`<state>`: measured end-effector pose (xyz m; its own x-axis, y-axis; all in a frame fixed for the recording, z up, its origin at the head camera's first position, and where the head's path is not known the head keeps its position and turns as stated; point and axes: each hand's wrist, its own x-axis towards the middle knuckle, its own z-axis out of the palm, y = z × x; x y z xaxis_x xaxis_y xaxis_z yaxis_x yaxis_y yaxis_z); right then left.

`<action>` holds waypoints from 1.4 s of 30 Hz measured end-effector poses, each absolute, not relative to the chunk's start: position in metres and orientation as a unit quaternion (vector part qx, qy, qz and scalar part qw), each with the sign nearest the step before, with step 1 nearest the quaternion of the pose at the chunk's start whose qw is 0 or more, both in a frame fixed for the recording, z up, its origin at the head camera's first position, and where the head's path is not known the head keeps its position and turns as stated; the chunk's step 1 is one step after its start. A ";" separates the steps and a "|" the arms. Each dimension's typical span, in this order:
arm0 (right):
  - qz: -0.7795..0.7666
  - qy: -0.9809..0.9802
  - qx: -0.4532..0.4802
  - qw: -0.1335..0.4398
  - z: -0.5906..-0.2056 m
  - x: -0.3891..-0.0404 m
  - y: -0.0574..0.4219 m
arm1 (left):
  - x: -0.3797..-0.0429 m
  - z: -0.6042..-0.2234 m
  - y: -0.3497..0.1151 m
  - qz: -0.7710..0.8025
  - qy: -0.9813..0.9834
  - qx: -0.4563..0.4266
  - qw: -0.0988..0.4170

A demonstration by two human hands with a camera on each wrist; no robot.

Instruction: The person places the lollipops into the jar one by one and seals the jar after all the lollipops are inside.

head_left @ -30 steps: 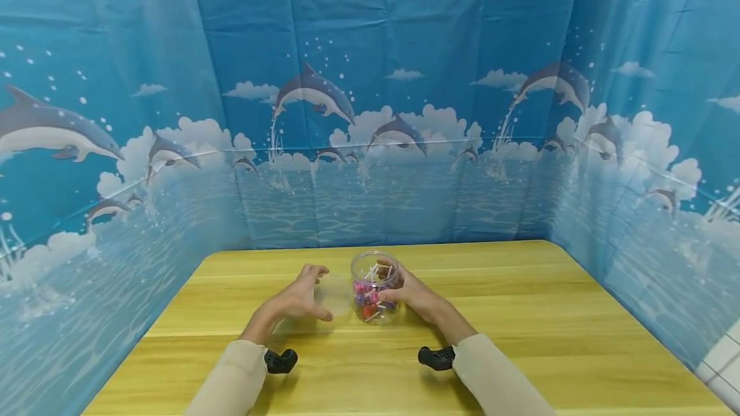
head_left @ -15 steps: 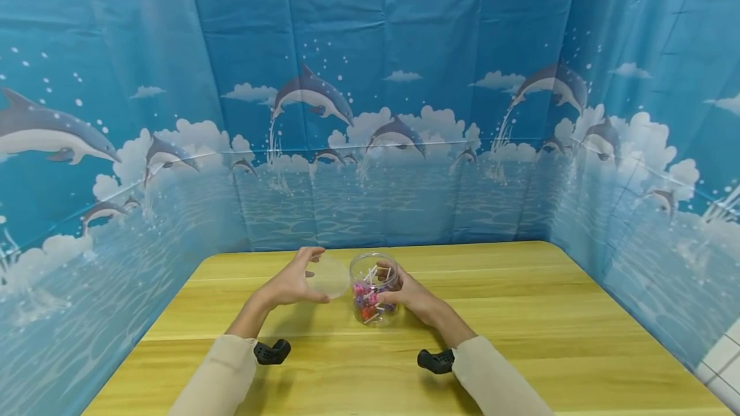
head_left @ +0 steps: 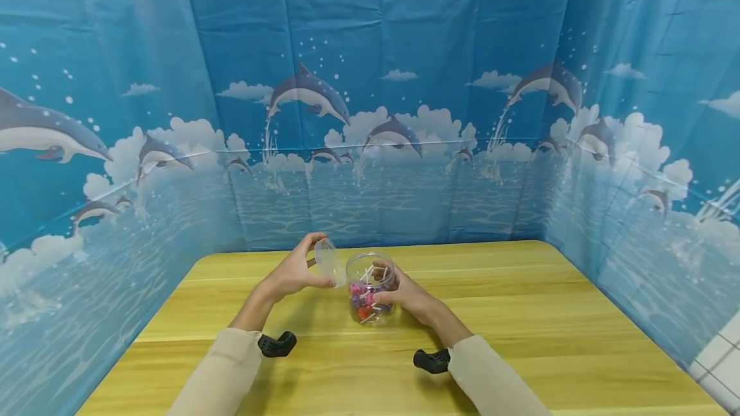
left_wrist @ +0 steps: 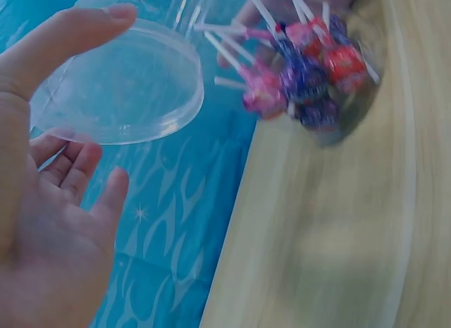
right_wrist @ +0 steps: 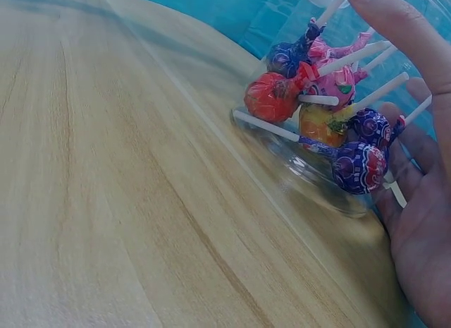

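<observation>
Table: yellow wood, walled by dolphin-print curtain.
Jar: clear plastic, mouth open, standing mid-table; right hand curls round its side.
Lid: clear disc, tilted, just left of the jar's mouth, pinched between thumb and fingers of left hand.
Lollipops: red, pink, purple, orange wrappers, white sticks.
Risk, as judged: the slick lid could slip from that light edge pinch; a nudge could tip the jar.
</observation>
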<state>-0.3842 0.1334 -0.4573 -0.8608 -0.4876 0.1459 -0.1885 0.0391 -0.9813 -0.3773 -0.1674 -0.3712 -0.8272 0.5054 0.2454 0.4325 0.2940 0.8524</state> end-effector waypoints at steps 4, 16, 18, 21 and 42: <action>-0.654 0.710 -0.237 0.111 -0.457 -0.382 0.132 | -0.380 -0.366 -0.159 0.535 0.786 0.306 0.038; -0.661 0.704 -0.236 0.111 -0.459 -0.381 0.133 | -0.382 -0.351 -0.144 0.567 0.765 0.295 0.082; -0.658 0.705 -0.239 0.113 -0.459 -0.380 0.133 | -0.383 -0.349 -0.140 0.566 0.763 0.299 0.092; -0.651 0.711 -0.239 0.116 -0.459 -0.379 0.132 | -0.384 -0.345 -0.133 0.549 0.768 0.314 0.101; -0.648 0.717 -0.223 0.127 -0.455 -0.376 0.131 | -0.389 -0.318 -0.089 0.290 0.860 0.409 0.093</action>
